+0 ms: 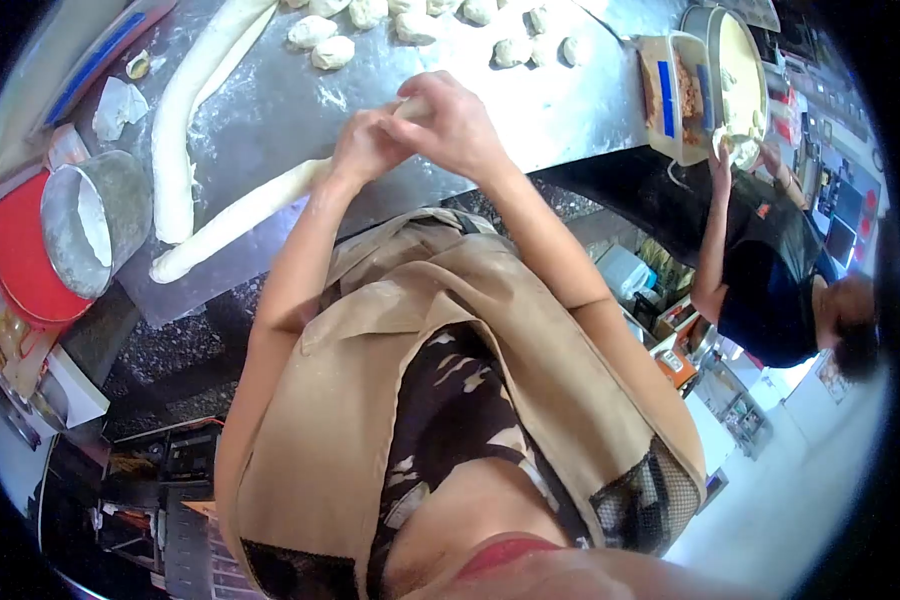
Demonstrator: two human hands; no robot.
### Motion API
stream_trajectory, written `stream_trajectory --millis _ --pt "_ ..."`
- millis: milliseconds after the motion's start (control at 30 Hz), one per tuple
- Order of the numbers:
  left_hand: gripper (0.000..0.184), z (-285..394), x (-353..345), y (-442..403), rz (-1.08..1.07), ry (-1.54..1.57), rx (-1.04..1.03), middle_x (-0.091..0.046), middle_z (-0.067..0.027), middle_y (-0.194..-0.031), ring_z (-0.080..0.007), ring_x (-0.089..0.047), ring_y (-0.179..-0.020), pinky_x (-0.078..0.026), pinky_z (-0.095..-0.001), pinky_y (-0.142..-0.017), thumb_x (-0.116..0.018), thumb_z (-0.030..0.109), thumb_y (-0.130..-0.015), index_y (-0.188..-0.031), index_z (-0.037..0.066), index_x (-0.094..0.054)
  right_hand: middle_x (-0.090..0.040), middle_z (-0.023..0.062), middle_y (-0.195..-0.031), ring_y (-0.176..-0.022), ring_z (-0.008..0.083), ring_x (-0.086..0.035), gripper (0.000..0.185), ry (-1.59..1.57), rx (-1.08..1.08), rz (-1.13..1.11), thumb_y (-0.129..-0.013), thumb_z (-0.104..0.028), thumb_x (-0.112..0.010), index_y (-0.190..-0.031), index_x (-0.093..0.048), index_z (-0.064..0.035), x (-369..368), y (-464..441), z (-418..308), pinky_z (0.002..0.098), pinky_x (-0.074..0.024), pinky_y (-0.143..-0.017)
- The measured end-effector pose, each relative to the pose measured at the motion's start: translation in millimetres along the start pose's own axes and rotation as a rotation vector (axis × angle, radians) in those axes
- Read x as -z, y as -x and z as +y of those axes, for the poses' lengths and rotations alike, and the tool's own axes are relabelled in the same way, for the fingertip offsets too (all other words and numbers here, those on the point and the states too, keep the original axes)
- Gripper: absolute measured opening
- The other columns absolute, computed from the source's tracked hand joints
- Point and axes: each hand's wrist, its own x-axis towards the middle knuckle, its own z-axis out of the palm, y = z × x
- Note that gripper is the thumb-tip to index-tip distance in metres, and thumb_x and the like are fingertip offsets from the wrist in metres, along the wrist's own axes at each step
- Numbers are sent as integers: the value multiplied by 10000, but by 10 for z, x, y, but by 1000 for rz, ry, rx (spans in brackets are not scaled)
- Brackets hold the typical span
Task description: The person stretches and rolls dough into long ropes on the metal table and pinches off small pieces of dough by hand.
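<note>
A long dough rope (240, 220) lies on the floured metal table (370, 205), and its upper end runs to my left hand (368, 148), whose fingers are wrapped round it. My right hand (442, 122) overlaps my left one, its fingers closed on a small end of dough (414, 110) that shows between the hands. Just above them, several dough pieces (332, 53) rest in rows near the table's far side. Left of the rope, a thicker roll of dough (175, 150) stretches up the table.
A metal canister (120, 215) stands on a red lid (20, 255) at the left. Crumpled white wrap (120, 108) lies nearby. At the right, a co-worker (760, 260) holds dough over a round pan (740, 80), beside a plastic container (670, 95) with filling.
</note>
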Motion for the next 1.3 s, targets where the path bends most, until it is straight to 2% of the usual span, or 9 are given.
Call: stream_trajectory --millis 233,367,400,433,500,633,833,1067,1300 --pt "258 116 -67 -17 164 -148 -8 -650 -177 -740 -332 -629 -637 -508 -378 -607 -739 211 -704 -847 33 -619 -577 166 -786 -693 366 -586 118 160 -131 342 -738 -174 -620 -725 -595 -60 -638 -165 683 459 -494 -601" --pt "199 350 20 120 192 108 -70 -616 -37 -653 -129 -566 -585 -474 -271 -578 -747 197 -777 -799 56 -608 -560 249 -1008 -900 402 -588 404 443 -236 374 -723 -260 -686 -1058 -584 -58 -418 -316 1283 470 -507 -758" --pt "239 318 168 118 107 157 242 -671 -118 -822 -243 -651 -743 -510 -344 -683 -766 227 -746 -818 62 -610 -555 264 -1058 -948 411 -583 472 534 -162 333 -712 -265 -702 -1122 -576 -69 -344 -224 1180 461 -509 -790" --pt "258 39 165 115 171 194 88 -653 -121 -955 -230 -634 -851 -497 -340 -753 -768 234 -751 -841 49 -612 -555 264 -1058 -948 411 -583 472 532 -171 342 -712 -265 -702 -1122 -576 -69 -286 -102 947 461 -509 -790" --pt "278 -201 133 103 246 242 -71 -635 -124 -1089 -217 -617 -959 -485 -336 -822 -769 240 -755 -863 36 -615 -539 283 -1156 -1014 419 -578 567 279 -271 -225 -687 -224 -728 -1204 -553 -72 -138 111 501 438 -493 -871" --pt "337 -100 161 231 149 461 -144 -530 -126 -1282 -250 -556 -1100 -450 -348 -919 -784 263 -749 -945 38 -630 -646 148 -970 -864 267 -634 409 -469 -233 -279 -691 -165 -721 -1072 -625 -48 -512 203 80 360 -510 -783" --pt "374 -171 359 409 51 -2 -83 -681 -163 -859 -367 -653 -839 -529 -419 -719 -786 250 -698 -1012 96 -654 -650 91 -882 -799 187 -630 380 -449 -439 -263 -697 -234 -744 -999 -631 -33 -305 140 -170 325 -514 -726" --pt "233 -218 309 363 147 -11 -202 -665 -181 -816 -381 -645 -793 -525 -425 -644 -716 219 -730 -875 50 -647 -601 135 -796 -729 327 -612 178 94 44 189 -756 -194 -697 -848 -633 -56 -649 180 -384 390 -513 -654" --pt "176 149 318 394 157 -46 -287 -647 -146 -747 -307 -642 -700 -503 -377 -629 -719 141 -722 -820 48 -605 -599 245 -896 -807 433 -605 278 371 -461 418 -759 -241 -627 -905 -580 -10 -1014 -309 774 487 -505 -730"
